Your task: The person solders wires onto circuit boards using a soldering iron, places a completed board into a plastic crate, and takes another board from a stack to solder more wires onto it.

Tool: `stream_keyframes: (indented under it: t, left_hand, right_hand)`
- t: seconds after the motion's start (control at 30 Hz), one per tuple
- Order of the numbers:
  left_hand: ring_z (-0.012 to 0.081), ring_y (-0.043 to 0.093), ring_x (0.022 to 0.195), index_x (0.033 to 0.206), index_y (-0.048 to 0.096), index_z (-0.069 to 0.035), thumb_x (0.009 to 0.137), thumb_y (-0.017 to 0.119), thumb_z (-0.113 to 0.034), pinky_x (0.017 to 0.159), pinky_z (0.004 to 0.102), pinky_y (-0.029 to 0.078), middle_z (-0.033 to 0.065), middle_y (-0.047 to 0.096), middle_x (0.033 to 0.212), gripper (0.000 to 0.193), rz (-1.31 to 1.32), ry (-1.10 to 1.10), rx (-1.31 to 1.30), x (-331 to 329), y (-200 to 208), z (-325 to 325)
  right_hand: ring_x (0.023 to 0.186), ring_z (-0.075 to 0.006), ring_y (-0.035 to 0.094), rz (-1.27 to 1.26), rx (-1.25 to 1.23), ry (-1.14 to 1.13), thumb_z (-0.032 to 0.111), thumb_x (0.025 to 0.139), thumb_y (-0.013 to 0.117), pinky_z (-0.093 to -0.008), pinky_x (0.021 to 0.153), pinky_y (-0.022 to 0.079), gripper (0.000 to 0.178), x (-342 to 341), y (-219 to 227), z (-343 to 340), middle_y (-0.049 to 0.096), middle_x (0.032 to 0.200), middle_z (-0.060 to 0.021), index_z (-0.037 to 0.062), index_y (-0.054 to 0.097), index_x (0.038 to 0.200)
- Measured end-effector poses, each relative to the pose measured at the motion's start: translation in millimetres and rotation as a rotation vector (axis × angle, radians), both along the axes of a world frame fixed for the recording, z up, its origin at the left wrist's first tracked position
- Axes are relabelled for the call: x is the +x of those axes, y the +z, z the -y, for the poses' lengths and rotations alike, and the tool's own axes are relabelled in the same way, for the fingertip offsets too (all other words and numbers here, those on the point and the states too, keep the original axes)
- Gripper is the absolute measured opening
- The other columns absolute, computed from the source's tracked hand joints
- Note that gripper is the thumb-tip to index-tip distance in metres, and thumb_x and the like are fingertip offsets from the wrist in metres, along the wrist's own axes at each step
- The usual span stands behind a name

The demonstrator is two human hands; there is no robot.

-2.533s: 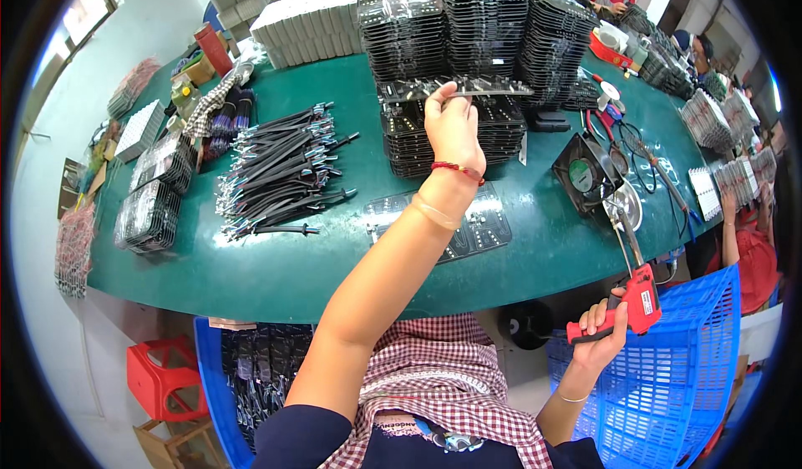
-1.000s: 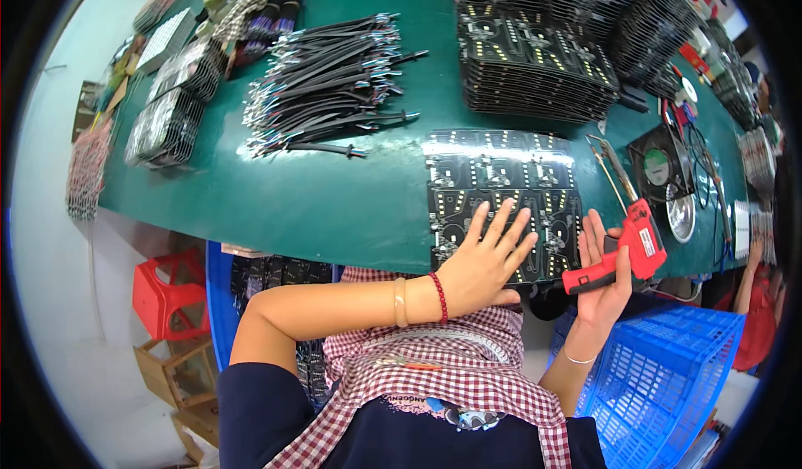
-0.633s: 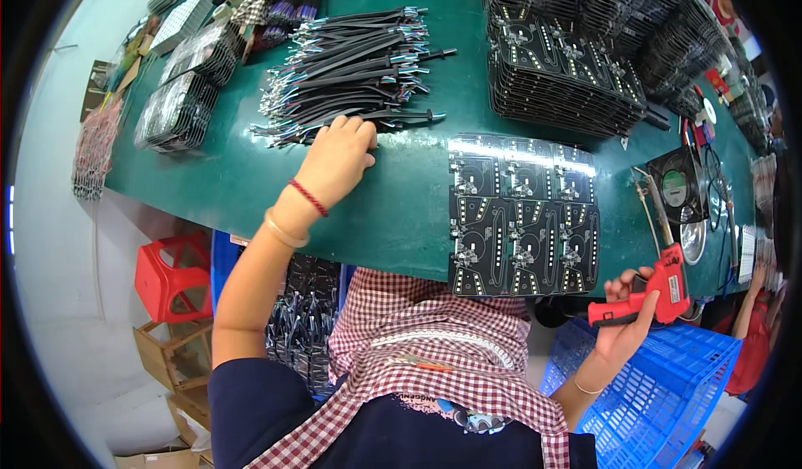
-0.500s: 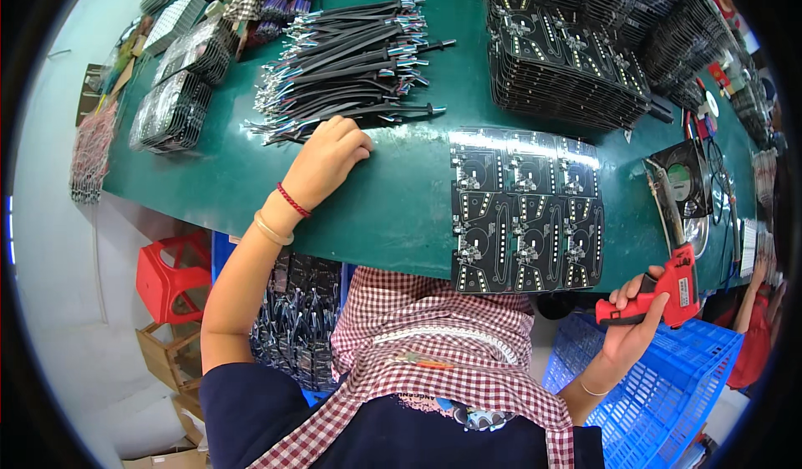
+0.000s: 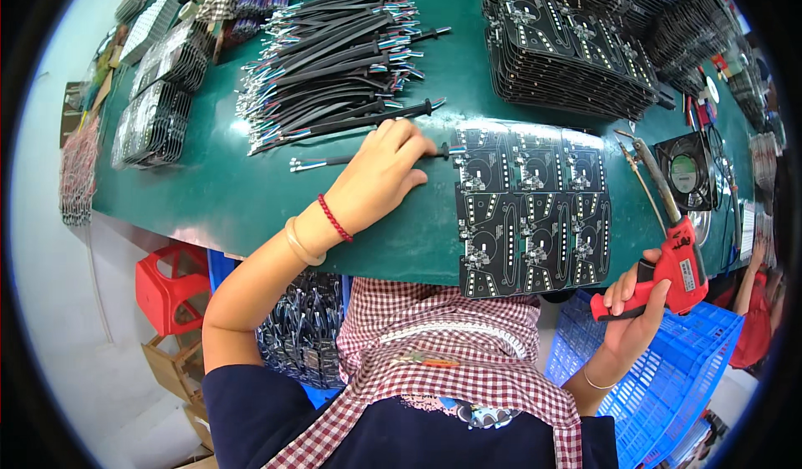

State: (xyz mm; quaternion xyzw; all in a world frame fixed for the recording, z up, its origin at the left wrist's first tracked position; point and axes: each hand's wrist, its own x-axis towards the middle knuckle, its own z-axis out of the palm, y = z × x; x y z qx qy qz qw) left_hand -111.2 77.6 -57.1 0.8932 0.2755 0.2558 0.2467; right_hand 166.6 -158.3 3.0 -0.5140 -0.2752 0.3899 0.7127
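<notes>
Nearest, the right hand [image 5: 637, 323] is grasping a red soldering gun [image 5: 683, 273] by its handle, and the metal tip is pointing up and away from the body. The gun is probably weighing the most of the held things; I am judging the handle as the safe hold, since the tip may be hot.

Next, a black circuit board panel [image 5: 547, 218] is lying flat on the green tabletop [image 5: 251, 197], at its near edge. It is looking thin, stiff and light, perhaps slippery; its small mounted parts are likely needing care, so its edges are offering the better hold.

Beside the panel's far left part, the left hand [image 5: 380, 168] is holding one black cable [image 5: 327, 162] under curled fingers; the fingertips are hiding, so I cannot tell how firmly. The cable is seeming light and bendable, and its sleeved middle is promising a better hold than the thin coloured wires at the ends.

Farther away, a pile of similar cables [image 5: 334, 72] and a stack of similar panels [image 5: 572, 64] are resting.
</notes>
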Motion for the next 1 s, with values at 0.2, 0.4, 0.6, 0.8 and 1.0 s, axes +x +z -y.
stream_keyframes:
  t: [0.2,0.4,0.6,0.8,1.0]
  left_hand:
    - [0.0288,0.051,0.09,0.104,0.058,-0.004,0.074,0.069,-0.001,0.079,0.038,0.045,0.0106,0.052,0.093,0.033,-0.038,-0.103,0.08,9,-3,-1]
    - [0.0255,0.056,0.083,0.106,0.06,-0.005,0.076,0.067,-0.002,0.071,0.0348,0.049,0.0089,0.052,0.089,0.03,-0.098,-0.073,0.09,14,2,-1]
    - [0.0195,0.057,0.067,0.108,0.066,-0.012,0.077,0.063,-0.002,0.055,0.0298,0.049,0.0056,0.052,0.087,0.033,-0.128,-0.143,0.187,5,5,7]
    - [0.0179,0.056,0.068,0.111,0.067,-0.015,0.076,0.062,-0.004,0.055,0.0299,0.049,0.0051,0.051,0.085,0.037,-0.163,-0.167,0.207,6,-2,5]
    - [0.0181,0.056,0.069,0.112,0.067,-0.015,0.076,0.062,-0.004,0.057,0.0299,0.049,0.0054,0.05,0.084,0.038,-0.188,-0.17,0.167,6,-2,5]
  right_hand:
    - [0.048,-0.0107,0.047,0.019,-0.11,-0.013,0.038,0.101,0.044,-0.0263,0.05,0.045,0.044,-12,-3,-4,0.05,0.067,-0.0054,0.0008,0.042,0.124]
    - [0.045,-0.0114,0.047,0.079,-0.18,-0.01,0.038,0.094,0.057,-0.0282,0.046,0.045,0.052,-28,5,-12,0.05,0.061,-0.0061,-0.0057,0.045,0.119]
    - [0.045,-0.01,0.044,0.079,-0.358,0.132,0.034,0.094,0.057,-0.0265,0.046,0.042,0.046,-42,-3,-9,0.048,0.06,-0.0059,-0.0047,0.046,0.117]
    - [0.047,-0.0098,0.044,0.053,-0.471,0.185,0.025,0.092,0.061,-0.0258,0.046,0.039,0.038,-55,-16,-12,0.05,0.061,-0.0054,-0.0039,0.05,0.114]
    - [0.05,-0.0104,0.045,0.139,-0.549,0.224,0.022,0.091,0.061,-0.0257,0.048,0.04,0.034,-60,-21,-12,0.05,0.062,-0.0053,-0.0032,0.051,0.112]
